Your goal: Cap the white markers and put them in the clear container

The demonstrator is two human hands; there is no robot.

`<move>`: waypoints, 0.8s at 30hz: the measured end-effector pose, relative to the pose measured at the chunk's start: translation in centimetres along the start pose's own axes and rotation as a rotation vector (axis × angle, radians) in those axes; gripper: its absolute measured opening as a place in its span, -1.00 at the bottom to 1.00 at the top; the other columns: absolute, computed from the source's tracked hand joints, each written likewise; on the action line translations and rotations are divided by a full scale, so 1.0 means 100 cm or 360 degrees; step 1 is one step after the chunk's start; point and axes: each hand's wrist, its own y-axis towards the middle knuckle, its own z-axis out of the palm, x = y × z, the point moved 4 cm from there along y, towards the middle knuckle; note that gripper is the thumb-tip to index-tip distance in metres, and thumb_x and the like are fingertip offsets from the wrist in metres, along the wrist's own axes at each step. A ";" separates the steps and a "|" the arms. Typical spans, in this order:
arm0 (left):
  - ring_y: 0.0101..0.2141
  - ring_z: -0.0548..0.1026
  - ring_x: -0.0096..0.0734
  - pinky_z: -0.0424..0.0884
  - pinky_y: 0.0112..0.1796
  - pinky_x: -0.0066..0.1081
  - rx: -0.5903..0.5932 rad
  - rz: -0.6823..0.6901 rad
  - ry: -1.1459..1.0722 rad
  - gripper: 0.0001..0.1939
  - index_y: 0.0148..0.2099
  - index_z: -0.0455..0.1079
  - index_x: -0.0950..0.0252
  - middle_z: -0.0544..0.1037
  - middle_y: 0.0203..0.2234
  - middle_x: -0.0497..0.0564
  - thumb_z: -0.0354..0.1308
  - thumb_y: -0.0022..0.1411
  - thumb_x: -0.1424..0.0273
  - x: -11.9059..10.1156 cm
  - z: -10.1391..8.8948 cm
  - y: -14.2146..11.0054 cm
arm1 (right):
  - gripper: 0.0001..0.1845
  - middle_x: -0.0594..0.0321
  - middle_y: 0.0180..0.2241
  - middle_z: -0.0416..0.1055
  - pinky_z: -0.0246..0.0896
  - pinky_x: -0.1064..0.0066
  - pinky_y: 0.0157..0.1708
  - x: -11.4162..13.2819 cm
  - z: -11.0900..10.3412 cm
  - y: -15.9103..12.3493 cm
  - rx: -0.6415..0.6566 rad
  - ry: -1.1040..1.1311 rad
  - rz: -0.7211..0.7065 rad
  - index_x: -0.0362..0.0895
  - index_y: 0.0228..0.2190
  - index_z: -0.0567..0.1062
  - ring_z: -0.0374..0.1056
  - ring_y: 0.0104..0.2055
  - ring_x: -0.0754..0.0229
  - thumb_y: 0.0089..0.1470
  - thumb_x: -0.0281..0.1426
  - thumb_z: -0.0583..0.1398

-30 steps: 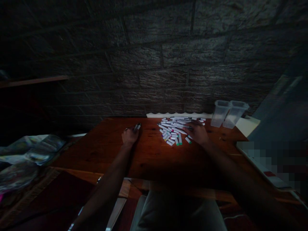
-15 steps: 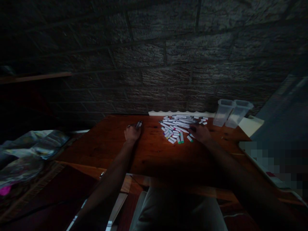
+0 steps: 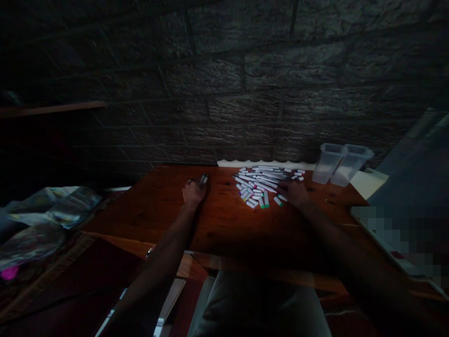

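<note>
Hands: 2, both bare, same person.
Left hand (image 3: 194,192): centre of frame, slightly left and low; fingers curled round dark-tipped markers (image 3: 203,179), looks like 2, tips up; resting at the table, well apart from pile.
Right hand (image 3: 293,192): right of centre; at right edge of pile, fingers bent down among the marker ends; can't tell if gripping one.
Long markers (image 3: 261,180): white bodies, lying flat in one heap right of centre, crossing each other; over 5, overlap too much for exact count.
Short caps (image 3: 250,204): over 10, mostly white, at near side of heap; some with coloured ends.
Green-ended caps (image 3: 266,199): 3 clear ones, 2 side by side, 1 nearer right hand.
Clear containers (image 3: 328,164): 2, upright, side by side, right of the heap, near table's back edge; no markers visible in them.
White strip (image 3: 224,164): 1, wavy top edge, behind heap along the wall.
Table (image 3: 224,224): 1, reddish-brown wood, across middle of frame.
Wall (image 3: 217,79): 1, dark block, upper frame.
Pink item (image 3: 9,273): 1, lower left, too dim to identify.
</note>
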 end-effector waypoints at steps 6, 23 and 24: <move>-0.03 0.47 -0.03 0.38 -0.11 -0.22 -0.0001 0.0021 -0.0033 -0.60 0.11 0.42 0.22 0.53 -0.05 0.21 0.02 0.26 0.30 0.000 -0.001 0.001 | -0.79 0.20 -0.30 0.60 0.28 0.37 -0.13 0.007 -0.009 0.000 -0.0078 0.0043 -0.0037 -0.06 -0.32 0.63 0.47 -0.19 0.12 0.15 -0.33 0.17; 0.06 0.36 -0.14 0.19 0.08 -0.19 -0.0545 0.1187 -0.0412 -0.57 0.20 0.30 0.30 0.46 0.08 0.15 -0.01 0.36 0.26 -0.093 -0.036 -0.063 | -0.75 0.13 -0.22 0.56 0.29 0.24 -0.05 0.044 -0.039 -0.015 -0.0644 0.0456 -0.0286 -0.10 -0.21 0.58 0.42 -0.12 0.06 0.21 -0.29 0.12; 0.07 0.37 -0.15 0.20 0.08 -0.19 -0.0562 0.1289 -0.0440 -0.57 0.21 0.29 0.30 0.46 0.09 0.15 0.00 0.36 0.27 -0.098 -0.038 -0.067 | -0.75 0.14 -0.23 0.55 0.30 0.24 -0.06 0.050 -0.040 -0.017 -0.0660 0.0489 -0.0335 -0.08 -0.20 0.58 0.42 -0.13 0.07 0.21 -0.28 0.13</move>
